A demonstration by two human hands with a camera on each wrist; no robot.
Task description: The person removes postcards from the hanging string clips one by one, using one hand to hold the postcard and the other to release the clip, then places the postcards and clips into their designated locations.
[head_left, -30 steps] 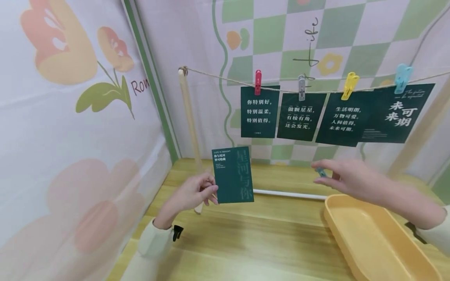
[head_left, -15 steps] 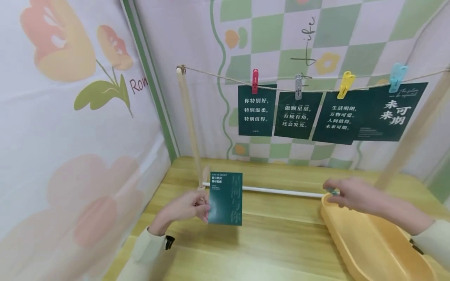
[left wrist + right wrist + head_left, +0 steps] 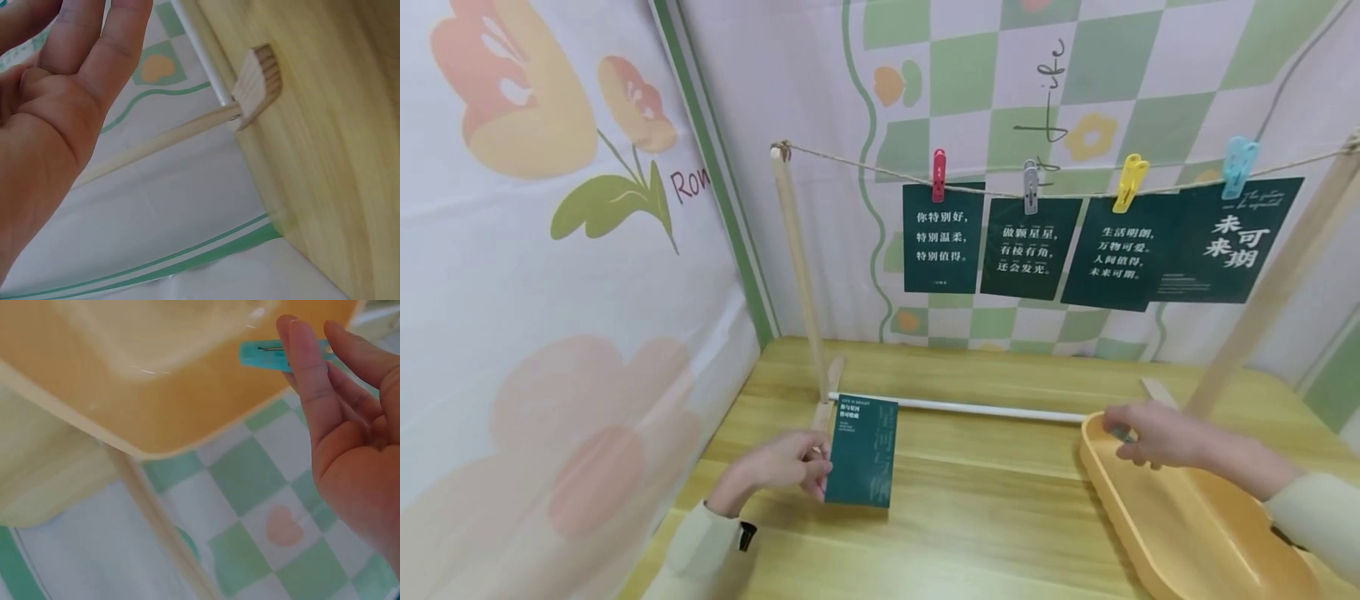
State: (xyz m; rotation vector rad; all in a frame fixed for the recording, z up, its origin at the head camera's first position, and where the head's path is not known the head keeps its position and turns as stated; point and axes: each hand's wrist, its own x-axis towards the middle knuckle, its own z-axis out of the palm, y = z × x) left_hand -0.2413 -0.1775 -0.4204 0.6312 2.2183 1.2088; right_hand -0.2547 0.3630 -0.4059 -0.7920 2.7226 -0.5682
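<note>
My left hand pinches a dark green card by its left edge, low over the table near the foot of the left post. That card is out of sight in the left wrist view, where the palm and some fingers show. Between thumb and fingers, my right hand holds a teal clothespin above the far end of a yellow tray. Several green cards hang from a twine line, pinned by a red clothespin, a grey clothespin, a yellow clothespin and a light blue clothespin.
Twine runs between a left wooden post and a right wooden post. A white rod joins their feet along the wooden table. Printed cloth stands at the left and behind.
My left hand has come down and to the left with the card. The right hand has lowered with its clothespin, from in front of the hanging cards to over the tray.
</note>
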